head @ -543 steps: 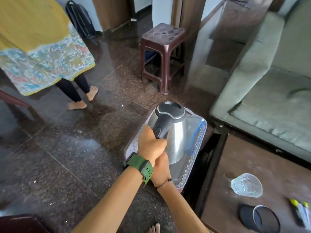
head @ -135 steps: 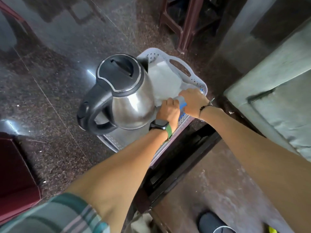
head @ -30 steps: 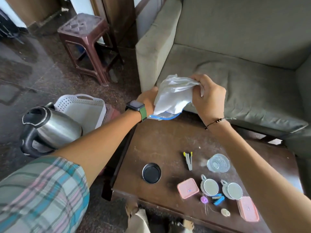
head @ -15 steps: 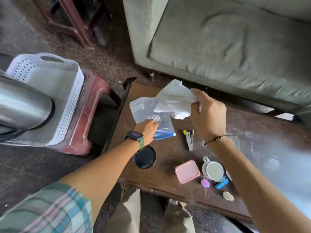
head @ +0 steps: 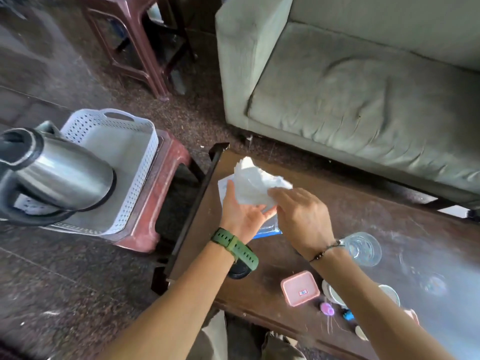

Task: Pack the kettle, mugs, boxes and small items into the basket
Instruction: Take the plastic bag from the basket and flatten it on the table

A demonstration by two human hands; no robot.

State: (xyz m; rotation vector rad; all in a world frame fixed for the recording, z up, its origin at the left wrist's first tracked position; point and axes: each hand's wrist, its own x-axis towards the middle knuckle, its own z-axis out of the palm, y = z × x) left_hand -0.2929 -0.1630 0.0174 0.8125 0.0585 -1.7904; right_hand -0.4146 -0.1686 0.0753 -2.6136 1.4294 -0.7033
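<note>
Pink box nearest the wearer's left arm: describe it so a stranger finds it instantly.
Start at the dark wooden table before the sofa. Near its front edge, below the clear glass, lies the pink box. It alone shows a small sticker on its lid.

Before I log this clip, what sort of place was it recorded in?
Most likely a home living room. A grey-green sofa stands behind a low dark wooden coffee table, with plastic stools on a polished stone floor. The kettle sitting in a white basket suggests household packing.
</note>
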